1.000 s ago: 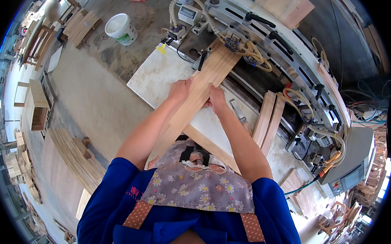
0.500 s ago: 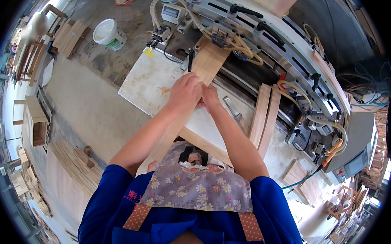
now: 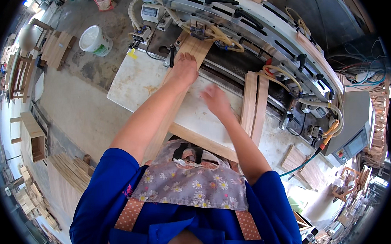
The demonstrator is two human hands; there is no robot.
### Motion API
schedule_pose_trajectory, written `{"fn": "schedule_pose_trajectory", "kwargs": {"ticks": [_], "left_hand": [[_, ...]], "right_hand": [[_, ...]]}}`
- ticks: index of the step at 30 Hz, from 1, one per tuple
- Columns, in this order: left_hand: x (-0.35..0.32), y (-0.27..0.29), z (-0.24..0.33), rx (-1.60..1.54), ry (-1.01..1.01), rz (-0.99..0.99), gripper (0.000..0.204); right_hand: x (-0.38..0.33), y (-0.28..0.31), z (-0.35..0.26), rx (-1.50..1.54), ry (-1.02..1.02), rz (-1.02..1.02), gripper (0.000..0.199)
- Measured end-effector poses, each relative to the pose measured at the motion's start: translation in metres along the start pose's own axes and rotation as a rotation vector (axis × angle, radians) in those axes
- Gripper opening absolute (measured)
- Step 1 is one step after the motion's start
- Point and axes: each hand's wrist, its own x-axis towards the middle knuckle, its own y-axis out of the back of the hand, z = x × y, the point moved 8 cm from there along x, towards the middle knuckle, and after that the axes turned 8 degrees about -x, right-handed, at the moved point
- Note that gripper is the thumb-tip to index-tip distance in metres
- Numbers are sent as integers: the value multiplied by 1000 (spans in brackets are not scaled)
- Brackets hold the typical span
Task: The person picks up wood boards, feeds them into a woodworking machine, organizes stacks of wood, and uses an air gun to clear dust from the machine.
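Note:
A long wooden board [image 3: 193, 48] runs from beside my lap across the white worktable [image 3: 134, 82] and under the machine's clamp head [image 3: 198, 31]. My left hand [image 3: 184, 71] is on the board just short of the clamp, its fingers bent over the wood. Right of the board, my right hand [image 3: 216, 99] is apart from it above the tabletop, its fingers smeared by motion. Nothing shows in it. Near the right forearm, two narrow wooden strips [image 3: 249, 100] lie side by side, their far ends at the machine's edge.
A metal machine beam [image 3: 260, 26] with black lever handles and hoses spans the far side. A control box with a screen [image 3: 356, 146] stands at the right. A white bucket [image 3: 94, 41] and stacked wood [image 3: 69, 173] are on the floor at left.
My right hand has left the board and moved right and toward me. My left hand stays on the board, farther along it toward the clamp. The view has shifted slightly.

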Motion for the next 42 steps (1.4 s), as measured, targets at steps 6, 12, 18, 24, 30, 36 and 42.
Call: {"fn": "schedule_pose_trajectory", "kwargs": {"ticks": [6,12,18,24,30,36,42], "left_hand": [[-2,7,3,-38,5,7,54],[2,0,1,9,10,17,51],[3,-6,-4,-25,-2,32,50],[1,6,-1,-95,62,-34,42],[6,8,2,-86,40,-75,37],[1,7,-8,-30,3,-19,34],[4,5,-4,-21,-13,-9,34]], "right_hand": [[-127,108,59,-529,-156,307,46],[-132,93,71,-491,-202,313,52],[-83,94,36,-321,-166,301,54],[10,68,-14,-332,-164,250,52],[55,14,-43,-554,119,338,66],[29,22,-45,-577,355,252,78],[52,31,-37,-732,415,327,78]]}}
